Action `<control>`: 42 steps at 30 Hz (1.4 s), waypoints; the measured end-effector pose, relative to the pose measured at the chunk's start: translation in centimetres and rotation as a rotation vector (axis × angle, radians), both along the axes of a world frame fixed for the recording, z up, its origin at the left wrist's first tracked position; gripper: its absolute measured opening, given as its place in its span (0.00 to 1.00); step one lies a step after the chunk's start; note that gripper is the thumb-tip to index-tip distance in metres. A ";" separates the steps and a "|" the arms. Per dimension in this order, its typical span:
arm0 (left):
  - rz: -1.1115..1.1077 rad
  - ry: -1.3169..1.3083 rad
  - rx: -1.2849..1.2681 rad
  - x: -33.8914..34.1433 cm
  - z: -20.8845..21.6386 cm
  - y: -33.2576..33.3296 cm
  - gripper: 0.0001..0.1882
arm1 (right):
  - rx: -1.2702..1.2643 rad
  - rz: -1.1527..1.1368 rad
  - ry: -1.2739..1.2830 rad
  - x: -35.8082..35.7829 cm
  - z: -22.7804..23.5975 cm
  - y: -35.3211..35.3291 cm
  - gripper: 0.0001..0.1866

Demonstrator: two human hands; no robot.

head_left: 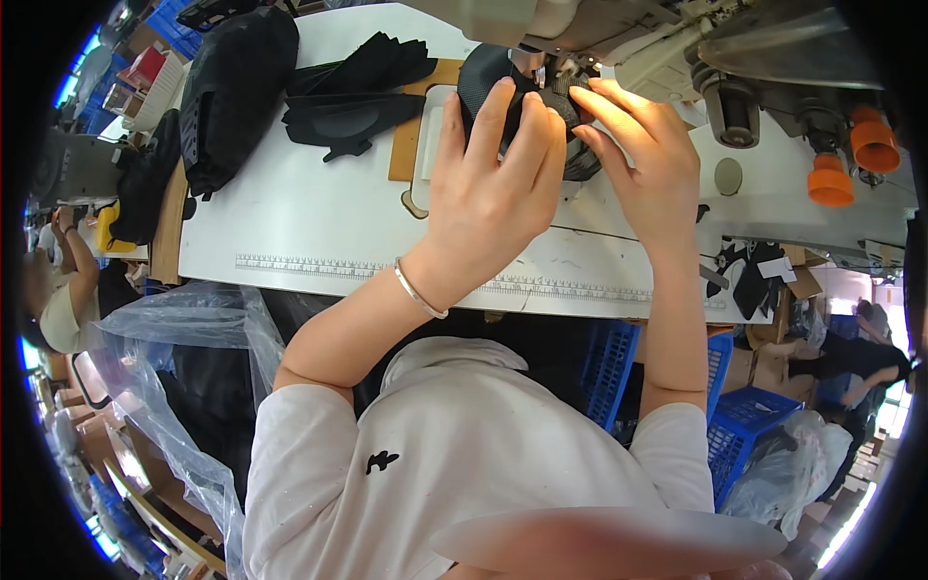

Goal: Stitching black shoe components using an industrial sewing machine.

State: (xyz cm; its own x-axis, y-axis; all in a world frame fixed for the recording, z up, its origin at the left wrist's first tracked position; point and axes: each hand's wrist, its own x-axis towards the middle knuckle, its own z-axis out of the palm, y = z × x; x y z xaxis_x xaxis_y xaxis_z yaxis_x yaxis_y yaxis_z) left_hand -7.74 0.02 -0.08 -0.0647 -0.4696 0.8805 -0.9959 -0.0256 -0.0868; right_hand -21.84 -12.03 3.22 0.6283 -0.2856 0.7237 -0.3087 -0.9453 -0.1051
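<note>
A curved black fabric piece [483, 79] with a fine textured surface lies under the needle area of a sewing machine [580, 34]. My left hand [498, 179] presses its bent fingers onto the piece from the left. From the right, my right hand [646, 145] grips the ribbed-looking edge between fingers and thumb. Between the two hands the part under the machine is partly hidden. Left of my hands, a fanned stack of flat black cut pieces [362, 97] rests on the white tabletop [290, 217].
A large black moulded item [237, 97] lies at the far left of the table. A ruler strip [387, 271] runs along the front edge. Orange-capped machine parts [829, 181] hang at the right. Below are blue crates [744, 425] and clear plastic [174, 329]. Other people work at both sides.
</note>
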 end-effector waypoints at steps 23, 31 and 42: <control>-0.135 0.042 0.071 2.5 1.4 0.3 0.14 | -0.055 -0.030 -0.004 0.3 0.4 0.6 0.11; -0.172 0.058 0.105 3.7 1.8 0.7 0.15 | -0.091 -0.040 0.017 0.5 0.2 0.8 0.14; -0.226 0.014 0.103 4.8 2.2 0.7 0.19 | -0.116 -0.072 0.017 0.6 0.1 1.3 0.15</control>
